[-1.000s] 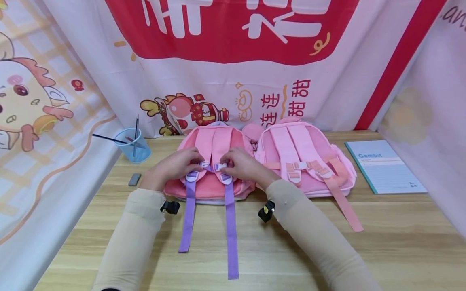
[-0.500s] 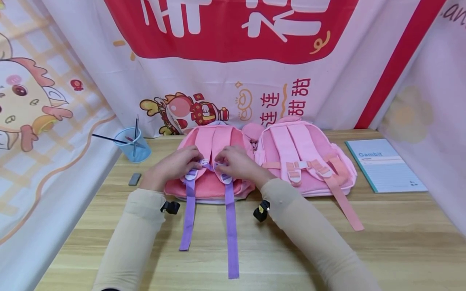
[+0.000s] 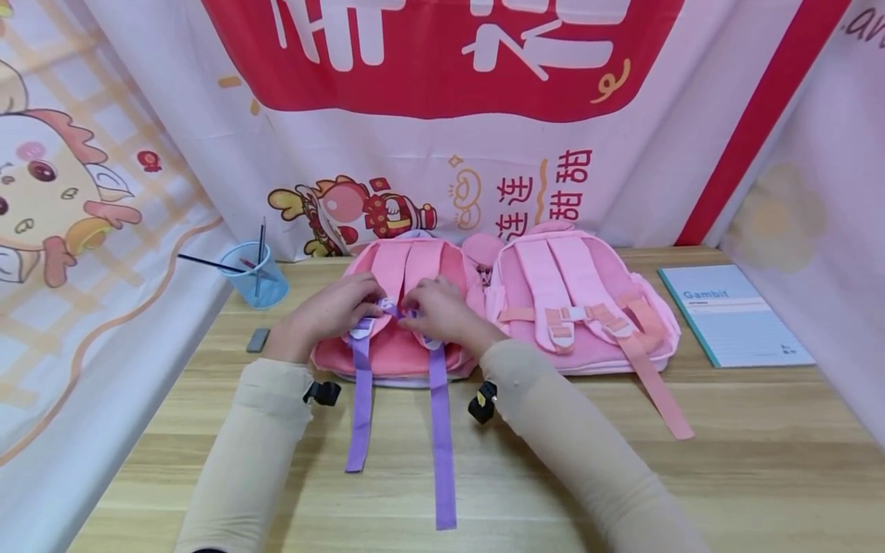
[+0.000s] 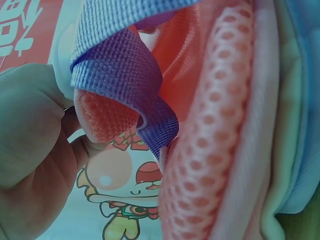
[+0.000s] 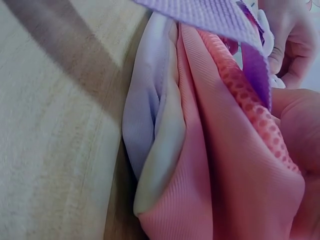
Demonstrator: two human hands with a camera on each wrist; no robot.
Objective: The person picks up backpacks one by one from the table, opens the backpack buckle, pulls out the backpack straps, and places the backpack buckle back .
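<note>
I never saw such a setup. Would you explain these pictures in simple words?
No machine here: a person works bare-handed. The wide view comes from the head, the close views from the left and right wrists. On the table lie a pink backpack with purple straps, another backpack with peach straps, a notebook and a grey block; a blue cup holds pens or pencils. The left hand and right hand pinch the first bag's purple chest strap; the exact grip is hidden.
</note>
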